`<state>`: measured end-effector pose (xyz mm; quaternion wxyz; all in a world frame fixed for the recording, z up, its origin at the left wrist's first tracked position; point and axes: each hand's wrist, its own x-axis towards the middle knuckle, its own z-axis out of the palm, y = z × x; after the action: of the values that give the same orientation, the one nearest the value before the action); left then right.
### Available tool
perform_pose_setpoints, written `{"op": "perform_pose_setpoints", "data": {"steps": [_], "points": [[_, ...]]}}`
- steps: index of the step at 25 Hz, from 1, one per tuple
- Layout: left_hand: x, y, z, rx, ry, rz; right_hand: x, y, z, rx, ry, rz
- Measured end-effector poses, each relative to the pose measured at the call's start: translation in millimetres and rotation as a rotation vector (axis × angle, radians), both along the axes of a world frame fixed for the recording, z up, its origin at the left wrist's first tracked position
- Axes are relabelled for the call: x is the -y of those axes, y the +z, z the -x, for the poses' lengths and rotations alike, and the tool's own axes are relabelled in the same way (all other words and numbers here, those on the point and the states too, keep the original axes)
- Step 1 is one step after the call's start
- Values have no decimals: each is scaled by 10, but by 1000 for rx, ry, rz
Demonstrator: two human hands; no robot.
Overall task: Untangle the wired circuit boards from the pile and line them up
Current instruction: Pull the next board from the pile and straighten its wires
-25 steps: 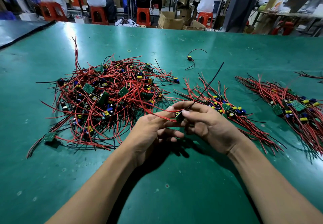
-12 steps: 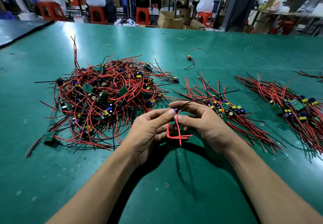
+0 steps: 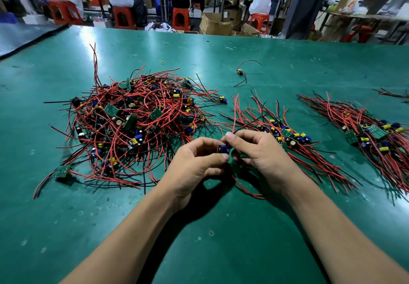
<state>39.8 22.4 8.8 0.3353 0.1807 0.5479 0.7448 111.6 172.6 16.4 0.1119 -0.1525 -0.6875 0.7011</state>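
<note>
Nearest the camera, two bare forearms reach in over the green table (image 3: 221,250). The left hand (image 3: 194,164) and right hand (image 3: 261,155) meet just above the table surface. Between them is one small circuit board (image 3: 223,149) carrying a blue cylindrical part. The left fingers (image 3: 218,157) are curled and pinch the board from the near side. The right fingers (image 3: 234,136) are curled over it from the far side and grasp it. A red wire (image 3: 247,191) loops on the table below the right hand; where it ends is hidden.

Left of the hands lies one tangled pile (image 3: 137,124) of red and black wires. Small green boards with blue and yellow parts sit among them; the number cannot be counted.

Right of the hands lies one lined-up row (image 3: 285,136), wires roughly parallel, boards clustered mid-length. A second row (image 3: 371,133) lies further right, apart from the first. Wire ends (image 3: 396,95) enter at the right edge.

Beyond the rows, one lone board (image 3: 240,72) with curved wires lies by itself. One small rubber band (image 3: 163,62) lies far left of it.

The table covering is scuffed, spotted and reflects overhead light.

Past the far edge is a workshop floor with four orange stools (image 3: 122,16), cardboard boxes (image 3: 215,25) and a dark pillar (image 3: 303,4). Several people are seated at further benches with backs turned.
</note>
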Motion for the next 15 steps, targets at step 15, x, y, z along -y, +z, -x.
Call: {"op": "perform_pose_setpoints", "data": {"steps": [15], "points": [[-62, -9, -54, -154, -9, 107, 11, 32, -23, -79, 103, -156]]}}
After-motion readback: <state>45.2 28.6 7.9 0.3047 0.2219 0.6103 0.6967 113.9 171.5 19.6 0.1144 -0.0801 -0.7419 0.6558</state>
